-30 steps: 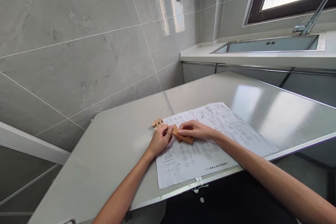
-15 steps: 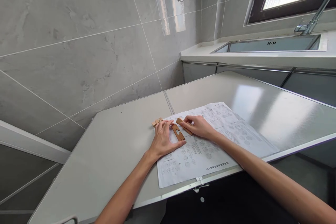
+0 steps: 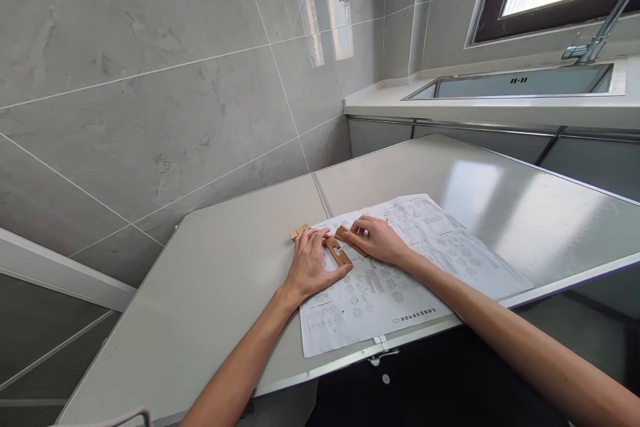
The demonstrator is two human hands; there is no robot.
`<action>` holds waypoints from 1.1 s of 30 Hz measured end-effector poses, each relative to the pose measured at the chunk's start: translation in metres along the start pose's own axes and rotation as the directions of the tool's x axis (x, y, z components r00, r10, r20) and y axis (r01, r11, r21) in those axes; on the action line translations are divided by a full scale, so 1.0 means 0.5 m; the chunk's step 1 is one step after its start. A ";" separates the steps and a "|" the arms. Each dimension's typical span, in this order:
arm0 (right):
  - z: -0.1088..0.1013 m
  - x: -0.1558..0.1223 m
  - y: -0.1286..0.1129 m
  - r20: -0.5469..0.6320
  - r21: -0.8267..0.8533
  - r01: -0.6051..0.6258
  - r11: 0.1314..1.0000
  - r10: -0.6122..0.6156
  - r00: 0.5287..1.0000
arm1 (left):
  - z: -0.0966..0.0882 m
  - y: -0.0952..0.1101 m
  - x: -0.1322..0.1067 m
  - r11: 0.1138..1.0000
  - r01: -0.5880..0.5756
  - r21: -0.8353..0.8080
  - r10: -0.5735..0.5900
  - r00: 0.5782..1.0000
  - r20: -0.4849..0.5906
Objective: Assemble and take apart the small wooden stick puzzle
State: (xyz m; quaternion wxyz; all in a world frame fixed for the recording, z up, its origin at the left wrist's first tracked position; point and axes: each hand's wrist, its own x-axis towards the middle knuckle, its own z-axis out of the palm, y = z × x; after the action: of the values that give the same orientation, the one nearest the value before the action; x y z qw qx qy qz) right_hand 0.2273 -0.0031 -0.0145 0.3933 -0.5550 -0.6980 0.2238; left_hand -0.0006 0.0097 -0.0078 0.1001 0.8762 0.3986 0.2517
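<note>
Notched wooden piece (image 3: 341, 257) lay flat over the printed sheet (image 3: 367, 323), on the table (image 3: 215, 293), left of the second wooden piece (image 3: 357, 249). Key relation: the two sat side by side, long axes roughly parallel, both running far-left to near-right, narrow gap between. Left hand (image 3: 311, 267) was the nearer one to the notched piece: thumb at its near-right end, fingertips at its far-left end, fingers spanning it lengthwise. Piece sat to the right of that palm. Couldn't tell how hard the thumb pressed. Right hand (image 3: 379, 239) came in from the right, fingers and thumb pinching the second piece from above; its far-left end and near-right end stuck out past the fingers. Exact fingertip contact there was partly hidden. Orientation: notched piece pointed its near end at the left thumb, far end toward the small wooden blocks (image 3: 299, 232) just beyond the left knuckles. Its cutout looked to open on the right side, facing the second piece; too small to confirm.
</note>
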 end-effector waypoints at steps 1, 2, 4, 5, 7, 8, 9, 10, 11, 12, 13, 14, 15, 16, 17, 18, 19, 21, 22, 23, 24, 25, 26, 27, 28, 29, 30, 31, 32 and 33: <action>0.000 0.000 0.001 -0.001 0.004 0.007 1.000 -0.007 1.000 | 0.000 0.000 0.000 1.000 0.001 0.002 -0.001 1.000 0.001; 0.000 0.000 0.003 0.002 0.012 0.015 1.000 -0.015 1.000 | 0.000 0.000 -0.001 1.000 0.003 0.003 -0.003 1.000 0.000; 0.000 0.001 0.007 0.013 0.050 0.016 0.999 -0.016 1.000 | 0.000 0.000 -0.001 1.000 0.005 0.008 -0.005 1.000 -0.005; 0.000 0.001 0.010 0.021 0.080 0.004 0.997 -0.006 1.000 | 0.000 0.000 -0.001 1.000 0.006 0.009 -0.006 1.000 -0.009; 0.000 0.003 0.015 0.027 0.137 -0.035 0.990 0.031 0.999 | 0.000 0.000 -0.001 1.000 0.004 0.011 -0.003 1.000 -0.013; 0.000 0.004 0.017 0.023 0.158 -0.054 0.986 0.051 0.998 | 0.000 0.000 -0.001 1.000 0.002 0.011 -0.002 1.000 -0.014; -0.001 0.005 0.018 0.014 0.172 -0.071 0.983 0.070 0.997 | 0.000 -0.001 -0.001 1.000 0.001 0.011 -0.001 1.000 -0.016; -0.002 0.006 0.019 0.005 0.179 -0.083 0.980 0.084 0.996 | 0.000 -0.001 -0.001 1.000 0.000 0.011 0.001 1.000 -0.018; -0.002 0.006 0.019 -0.003 0.183 -0.092 0.979 0.095 0.996 | 0.001 -0.001 0.000 1.000 -0.001 0.011 0.001 1.000 -0.021; -0.003 0.006 0.019 -0.010 0.183 -0.098 0.978 0.102 0.995 | 0.001 -0.001 -0.001 1.000 -0.001 0.011 0.001 1.000 -0.024; -0.003 0.006 0.018 -0.015 0.180 -0.100 0.979 0.104 0.994 | 0.001 -0.001 -0.001 1.000 -0.001 0.010 0.002 1.000 -0.026; -0.003 0.006 0.017 -0.018 0.174 -0.098 0.980 0.103 0.995 | 0.001 -0.001 -0.001 1.000 -0.001 0.010 0.001 1.000 -0.027; -0.003 0.006 0.017 -0.021 0.166 -0.094 0.982 0.099 0.995 | 0.002 -0.001 -0.001 1.000 0.000 0.010 0.000 1.000 -0.026; -0.003 0.005 0.016 -0.023 0.161 -0.092 0.983 0.097 0.995 | 0.002 -0.001 -0.001 1.000 0.000 0.011 0.000 1.000 -0.024; -0.003 0.005 0.017 -0.024 0.159 -0.095 0.983 0.100 0.995 | 0.002 -0.001 -0.001 1.000 -0.001 0.011 0.002 1.000 -0.023; -0.003 0.005 0.017 -0.026 0.159 -0.101 0.982 0.107 0.994 | 0.002 -0.002 -0.001 1.000 -0.003 0.011 0.004 1.000 -0.023; -0.003 0.006 0.018 -0.032 0.159 -0.113 0.981 0.119 0.992 | 0.002 -0.002 0.000 1.000 -0.005 0.010 0.005 1.000 -0.023; -0.005 0.008 0.022 -0.056 0.151 -0.145 0.978 0.154 0.986 | 0.003 -0.002 0.000 1.000 -0.005 0.007 0.006 1.000 -0.026; -0.006 0.009 0.024 -0.073 0.140 -0.163 0.977 0.175 0.982 | 0.003 -0.002 0.000 1.000 -0.004 0.005 0.004 1.000 -0.026; -0.007 0.010 0.026 -0.091 0.126 -0.183 0.975 0.195 0.977 | 0.003 -0.002 0.001 1.000 -0.002 0.004 0.002 1.000 -0.025; -0.007 0.011 0.027 -0.106 0.109 -0.202 0.973 0.213 0.971 | 0.002 -0.002 0.001 1.000 0.000 0.004 0.000 1.000 -0.024; -0.008 0.011 0.028 -0.115 0.089 -0.217 0.972 0.226 0.967 | 0.002 -0.002 0.001 1.000 0.001 0.005 0.000 1.000 -0.022; -0.008 0.011 0.028 -0.116 0.066 -0.226 0.972 0.233 0.966 | 0.002 -0.002 0.001 1.000 0.001 0.005 -0.001 1.000 -0.020; -0.008 0.011 0.027 -0.110 0.041 -0.231 0.972 0.234 0.966 | 0.002 -0.002 0.000 1.000 0.001 0.005 -0.001 1.000 -0.020; -0.008 0.011 0.026 -0.099 0.013 -0.233 0.972 0.233 0.967 | 0.002 -0.002 0.000 1.000 0.000 0.003 0.000 1.000 -0.020; -0.007 0.010 0.025 -0.086 -0.016 -0.235 0.972 0.233 0.969 | 0.002 -0.002 0.000 1.000 0.000 0.001 0.000 1.000 -0.021; -0.006 0.009 0.024 -0.074 -0.045 -0.239 0.970 0.235 0.969 | 0.002 -0.002 0.000 1.000 0.000 0.000 0.000 1.000 -0.022; -0.005 0.008 0.023 -0.065 -0.070 -0.244 0.967 0.240 0.969 | 0.002 -0.001 0.000 1.000 0.000 0.000 0.000 1.000 -0.023; -0.004 0.008 0.022 -0.059 -0.093 -0.249 0.964 0.245 0.968 | 0.002 -0.001 0.000 1.000 0.001 0.003 -0.001 1.000 -0.024; -0.003 0.007 0.022 -0.054 -0.114 -0.253 0.961 0.249 0.967 | 0.002 0.000 0.000 1.000 0.002 0.006 -0.002 1.000 -0.023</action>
State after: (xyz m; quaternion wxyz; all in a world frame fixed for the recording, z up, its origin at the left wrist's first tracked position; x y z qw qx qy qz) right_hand 0.2348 0.0033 -0.0208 0.3414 -0.6659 -0.6263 0.2187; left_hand -0.0001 0.0099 -0.0085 0.0933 0.8732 0.4014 0.2603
